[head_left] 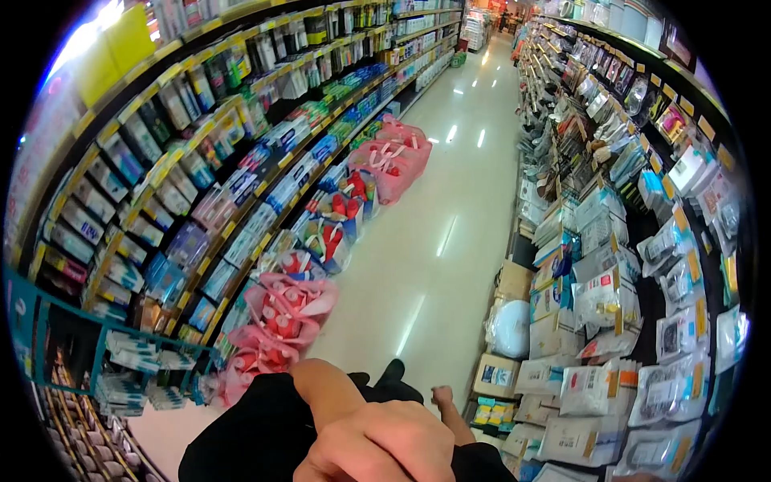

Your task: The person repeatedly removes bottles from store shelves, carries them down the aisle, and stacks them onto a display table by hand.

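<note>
My left hand (385, 443) is close to the camera at the bottom, in front of my chest, with its back and bent knuckles showing. The fingers look curled, and their tips and anything in them are hidden. Lower down and farther off, my right hand (443, 395) hangs beside my body over the floor (422, 321). It looks loosely closed, with nothing visible sticking out. Neither hand touches a shelf. Nearest my left side are pink plastic bags (269, 353) with red and white goods in them.
Shelves of boxed goods (265, 217) line the aisle's left side. More pink bags (393, 161) and bags with red bottles (341, 213) stand along their base. Packaged goods (594, 377) hang and lie on the right. A teal rack (88, 337) stands at lower left.
</note>
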Demonstrator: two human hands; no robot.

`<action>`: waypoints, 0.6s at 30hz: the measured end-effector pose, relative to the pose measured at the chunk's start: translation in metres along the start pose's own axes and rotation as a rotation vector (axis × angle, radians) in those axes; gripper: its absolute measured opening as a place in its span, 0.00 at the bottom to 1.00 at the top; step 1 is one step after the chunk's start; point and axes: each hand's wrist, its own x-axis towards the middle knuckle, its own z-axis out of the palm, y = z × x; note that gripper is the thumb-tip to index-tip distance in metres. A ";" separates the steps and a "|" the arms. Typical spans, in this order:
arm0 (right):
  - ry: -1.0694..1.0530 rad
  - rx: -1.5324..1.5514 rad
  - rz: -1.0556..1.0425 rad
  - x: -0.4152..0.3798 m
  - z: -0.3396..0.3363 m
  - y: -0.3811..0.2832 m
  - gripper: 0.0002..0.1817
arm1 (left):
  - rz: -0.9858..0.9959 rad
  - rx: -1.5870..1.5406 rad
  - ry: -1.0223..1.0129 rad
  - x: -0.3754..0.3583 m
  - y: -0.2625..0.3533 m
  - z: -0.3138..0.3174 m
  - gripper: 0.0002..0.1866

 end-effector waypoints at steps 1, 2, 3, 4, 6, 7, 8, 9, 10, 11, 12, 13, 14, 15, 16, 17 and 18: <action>-0.040 -0.061 -0.043 0.025 -0.011 -0.038 0.10 | -0.013 0.006 0.013 0.010 -0.011 -0.011 0.21; 0.028 -0.109 -0.151 0.066 -0.013 -0.057 0.12 | -0.027 0.012 0.026 0.020 -0.022 -0.021 0.21; 0.095 -0.157 -0.256 0.104 -0.011 -0.070 0.15 | -0.011 0.010 0.024 0.025 -0.035 -0.035 0.21; 0.131 -0.106 -0.281 0.116 -0.018 -0.098 0.19 | -0.021 0.004 0.029 0.034 -0.046 -0.046 0.21; 0.158 0.000 -0.296 0.137 -0.026 -0.157 0.24 | -0.063 -0.008 0.049 0.053 -0.065 -0.069 0.21; 0.148 0.051 -0.293 0.150 -0.031 -0.178 0.26 | -0.075 -0.017 0.052 0.062 -0.075 -0.083 0.21; 0.142 0.026 -0.314 0.159 -0.040 -0.198 0.27 | -0.087 -0.027 0.056 0.071 -0.086 -0.097 0.21; 0.133 0.002 -0.334 0.167 -0.047 -0.213 0.27 | -0.084 -0.037 0.052 0.077 -0.097 -0.114 0.21; 0.119 -0.021 -0.351 0.175 -0.052 -0.227 0.28 | -0.077 -0.044 0.047 0.085 -0.108 -0.131 0.21; 0.115 -0.037 -0.346 0.189 -0.059 -0.231 0.30 | -0.069 -0.052 0.042 0.093 -0.119 -0.148 0.21; 0.137 -0.071 -0.318 0.209 -0.064 -0.221 0.27 | -0.053 -0.059 0.034 0.103 -0.130 -0.166 0.20; 0.162 -0.106 -0.293 0.233 -0.068 -0.205 0.24 | -0.050 -0.059 0.007 0.111 -0.140 -0.188 0.21; 0.191 -0.142 -0.275 0.256 -0.076 -0.204 0.22 | -0.046 -0.059 -0.021 0.119 -0.151 -0.209 0.22; 0.121 -0.227 -0.215 0.247 -0.099 -0.220 0.16 | -0.054 -0.048 -0.066 0.121 -0.158 -0.237 0.23; 0.047 -0.315 -0.150 0.234 -0.122 -0.234 0.13 | -0.061 -0.034 -0.107 0.129 -0.167 -0.261 0.24; 0.029 -0.176 -0.062 0.287 -0.119 -0.184 0.18 | -0.042 -0.044 -0.099 0.143 -0.179 -0.281 0.24; 0.150 -0.440 -0.153 0.267 -0.136 -0.199 0.18 | -0.024 -0.055 -0.090 0.157 -0.192 -0.301 0.25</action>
